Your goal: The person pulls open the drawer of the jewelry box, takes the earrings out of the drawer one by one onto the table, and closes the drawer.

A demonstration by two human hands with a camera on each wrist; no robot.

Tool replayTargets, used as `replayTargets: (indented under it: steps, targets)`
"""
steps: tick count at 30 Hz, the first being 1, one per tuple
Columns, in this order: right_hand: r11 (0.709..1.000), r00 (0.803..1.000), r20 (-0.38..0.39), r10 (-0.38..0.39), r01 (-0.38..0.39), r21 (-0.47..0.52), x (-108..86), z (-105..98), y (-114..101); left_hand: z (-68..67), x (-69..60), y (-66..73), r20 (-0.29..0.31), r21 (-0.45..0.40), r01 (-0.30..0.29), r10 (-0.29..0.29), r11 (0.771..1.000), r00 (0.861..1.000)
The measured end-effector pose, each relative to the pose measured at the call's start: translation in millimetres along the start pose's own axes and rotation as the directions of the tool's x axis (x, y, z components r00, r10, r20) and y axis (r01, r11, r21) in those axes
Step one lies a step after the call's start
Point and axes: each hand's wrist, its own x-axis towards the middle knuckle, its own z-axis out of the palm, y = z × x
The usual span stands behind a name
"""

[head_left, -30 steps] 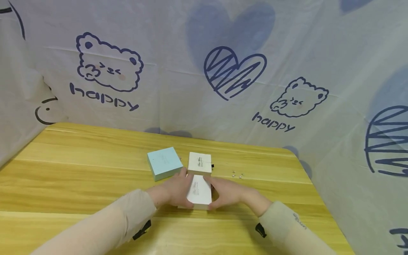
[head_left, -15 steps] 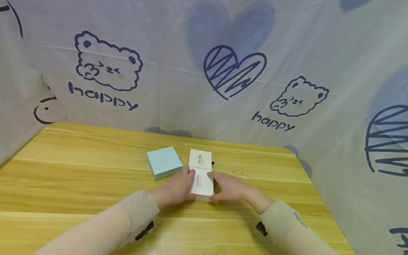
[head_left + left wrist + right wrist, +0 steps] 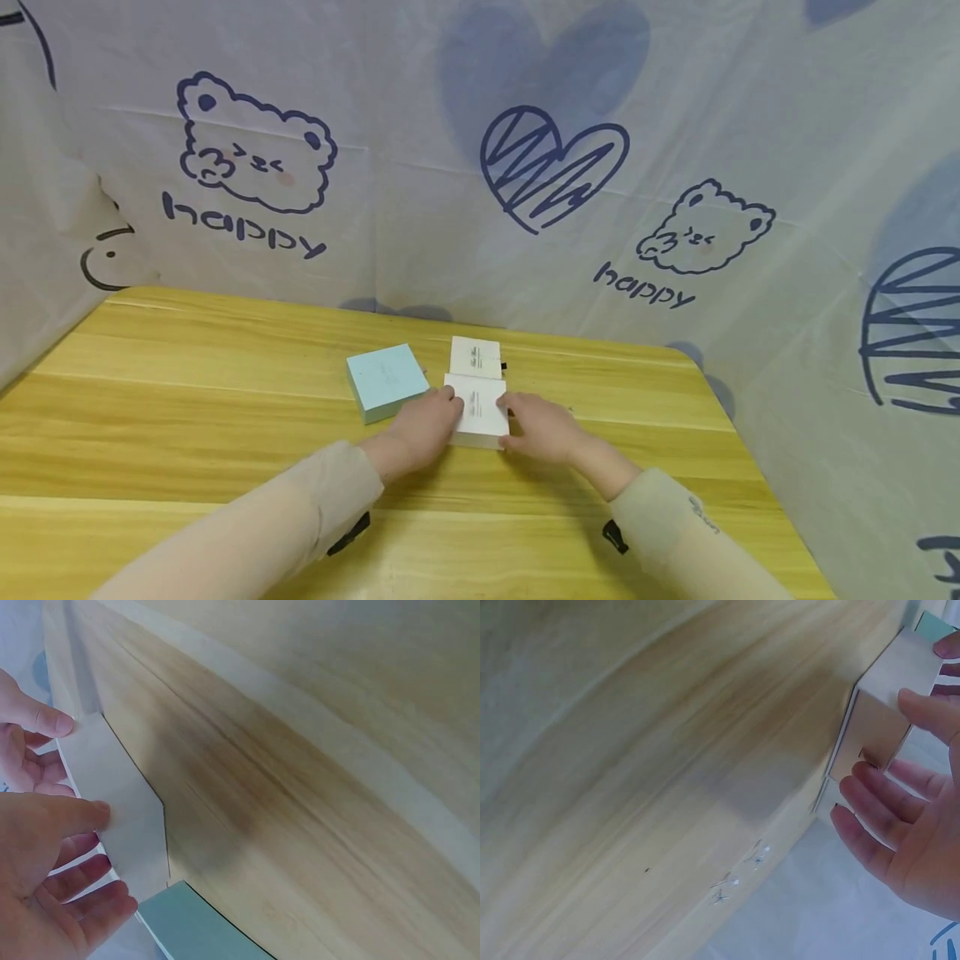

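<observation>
A small white box with dark lettering (image 3: 482, 407) lies flat on the table between my hands. My left hand (image 3: 422, 427) grips its left side, thumb on the near face (image 3: 131, 802) in the left wrist view. At the opposite side my right hand (image 3: 546, 427) holds it, thumb at the near edge and fingers along the side, where a tan drawer end (image 3: 870, 727) shows. Directly behind stands a second lettered white box (image 3: 476, 357) with a black tab (image 3: 504, 366). The two boxes look end to end; whether they touch is unclear.
A pale blue box (image 3: 386, 377) sits left of the white boxes, close to my left hand. Several tiny shiny pieces, like stud earrings (image 3: 737, 876), lie on the wooden table (image 3: 225, 400) beyond my right hand. A printed white cloth (image 3: 420, 200) hangs behind the table.
Both hands have moved away from me with the near white box. The far white box has shifted the same way, toward the cloth. The pale blue box has stayed put.
</observation>
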Motion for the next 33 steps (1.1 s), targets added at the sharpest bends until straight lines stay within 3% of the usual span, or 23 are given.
replayTargets:
  steps: [7,11,14,17,21,25,28,31,33]
  targets:
    - [0.998,0.999,-0.028,0.045,-0.047,-0.051,5.3,0,4,0.7,6.8,0.2,-0.035,0.117,0.012,-0.008,0.993,0.999]
    - [0.997,0.999,-0.018,0.049,-0.050,-0.053,5.3,-2,4,-5.7,6.2,-6.7,-0.018,0.095,0.013,-0.012,0.995,1.000]
    - [0.997,0.998,-0.012,0.056,-0.056,-0.049,2.7,-4,4,-12.6,3.9,-22.6,0.000,0.057,0.042,-0.042,0.997,0.999]
    - [0.998,0.998,-0.024,0.056,-0.057,-0.039,-0.5,-7,2,-18.1,2.6,-44.6,0.019,0.028,0.111,-0.111,0.993,0.994]
    - [0.999,0.998,-0.052,0.028,-0.030,-0.040,-4.1,-10,0,-20.2,1.3,-71.3,0.065,0.012,0.210,-0.211,0.978,0.975]
    - [0.999,0.997,-0.077,-0.008,0.005,-0.047,-6.1,-12,-3,-21.4,-2.8,-86.6,0.126,0.000,0.257,-0.255,0.966,0.959]
    - [0.999,0.996,-0.085,-0.026,0.023,-0.036,-7.0,-13,-7,-25.0,-8.0,-91.6,0.168,-0.019,0.255,-0.248,0.967,0.954]
    - [0.999,0.996,-0.083,-0.040,0.038,-0.026,-8.4,-15,-11,-30.3,-13.4,-92.6,0.225,-0.029,0.216,-0.204,0.976,0.953]
    - [0.999,0.997,-0.065,-0.043,0.043,-0.009,-10.0,-16,-14,-34.7,-17.4,-90.3,0.282,-0.025,0.181,-0.167,0.983,0.945]
